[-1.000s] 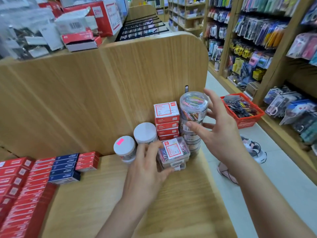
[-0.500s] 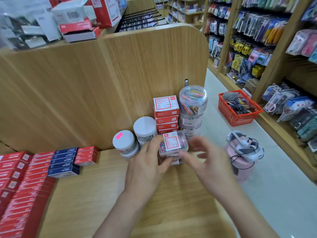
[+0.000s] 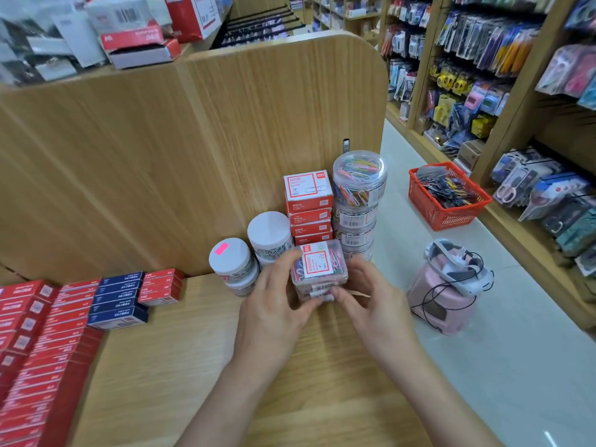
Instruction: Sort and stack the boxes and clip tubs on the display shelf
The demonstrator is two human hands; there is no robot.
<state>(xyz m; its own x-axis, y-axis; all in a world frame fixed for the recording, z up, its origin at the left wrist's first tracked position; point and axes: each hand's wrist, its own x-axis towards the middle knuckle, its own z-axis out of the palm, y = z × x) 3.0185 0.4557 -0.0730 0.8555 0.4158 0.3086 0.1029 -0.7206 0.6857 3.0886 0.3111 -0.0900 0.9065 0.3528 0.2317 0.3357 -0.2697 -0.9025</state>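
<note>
**Two hands squaring a pile of clear clip boxes in front of the red box stack.**

The left hand (image 3: 274, 304) and right hand (image 3: 371, 298) each hold the clear clip boxes (image 3: 319, 266), fingers curled on opposite sides. The pile lies directly in front of the red box stack (image 3: 308, 201), on the display shelf (image 3: 193, 366). Its long axis appears to run side to side, parallel to the stack's front. It sits between the hands, neither clearly nearer, so any shift back toward the stack would likely use both. Counts: four red boxes visible in the stack; at least two clear boxes, perhaps three, in the held pile. A column of about four round clear tubs (image 3: 358, 195) stands immediately right of the stack, with two white-lidded tub piles (image 3: 269, 229) to its left.
</note>
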